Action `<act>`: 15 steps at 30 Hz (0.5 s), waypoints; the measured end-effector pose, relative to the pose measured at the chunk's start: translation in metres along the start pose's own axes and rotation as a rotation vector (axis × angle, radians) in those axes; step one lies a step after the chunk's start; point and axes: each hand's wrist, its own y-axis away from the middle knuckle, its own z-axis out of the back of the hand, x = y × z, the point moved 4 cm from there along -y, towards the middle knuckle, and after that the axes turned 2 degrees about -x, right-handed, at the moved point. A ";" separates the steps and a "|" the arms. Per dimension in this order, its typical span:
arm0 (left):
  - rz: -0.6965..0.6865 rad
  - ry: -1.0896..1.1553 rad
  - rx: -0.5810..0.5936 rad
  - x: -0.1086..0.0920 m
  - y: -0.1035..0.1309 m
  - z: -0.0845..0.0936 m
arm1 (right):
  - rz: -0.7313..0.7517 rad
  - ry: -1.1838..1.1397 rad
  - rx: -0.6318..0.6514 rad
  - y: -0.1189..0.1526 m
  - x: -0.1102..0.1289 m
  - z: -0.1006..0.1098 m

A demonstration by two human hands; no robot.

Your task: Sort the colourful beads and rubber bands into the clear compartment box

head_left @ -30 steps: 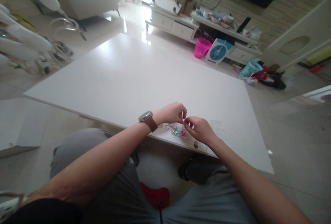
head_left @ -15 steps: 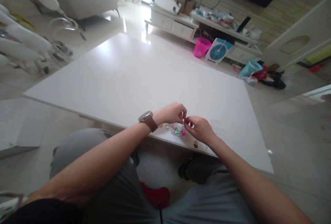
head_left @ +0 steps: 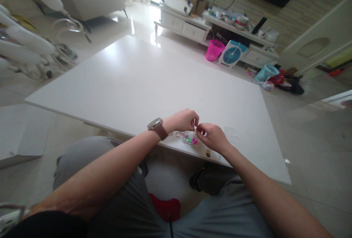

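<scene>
My left hand point(head_left: 185, 119) and my right hand point(head_left: 210, 134) meet fingertip to fingertip above the near edge of the white table point(head_left: 154, 87). Both are closed in a pinch on something too small to make out. Just below them lies a small clear box point(head_left: 190, 140) with colourful pieces, pink ones at its right end. A small ring point(head_left: 177, 134) rests to the left of the box. The yellow and blue figure point(head_left: 208, 153) lies to the right of the box, close to the table edge. A clear lid point(head_left: 231, 134) is flat on the table beyond my right wrist.
My legs are under the table's near edge, with a red object point(head_left: 167, 208) between them. Past the far side stand a pink basket point(head_left: 214, 50), a blue and white fan point(head_left: 232, 53) and a low cabinet point(head_left: 176, 25).
The fingers of my right hand have shifted slightly at the pinch. Everything else looks the same.
</scene>
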 end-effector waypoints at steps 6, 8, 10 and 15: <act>0.000 -0.010 0.000 0.001 0.000 0.000 | -0.009 0.002 0.009 0.000 0.000 0.000; -0.001 -0.014 0.000 0.002 -0.001 -0.001 | -0.014 0.008 0.006 0.000 -0.001 0.001; -0.002 -0.019 0.001 0.002 -0.001 -0.001 | -0.021 0.014 0.008 0.000 -0.001 0.001; 0.009 -0.058 0.005 0.003 0.000 -0.001 | -0.059 0.063 0.053 -0.001 -0.002 0.000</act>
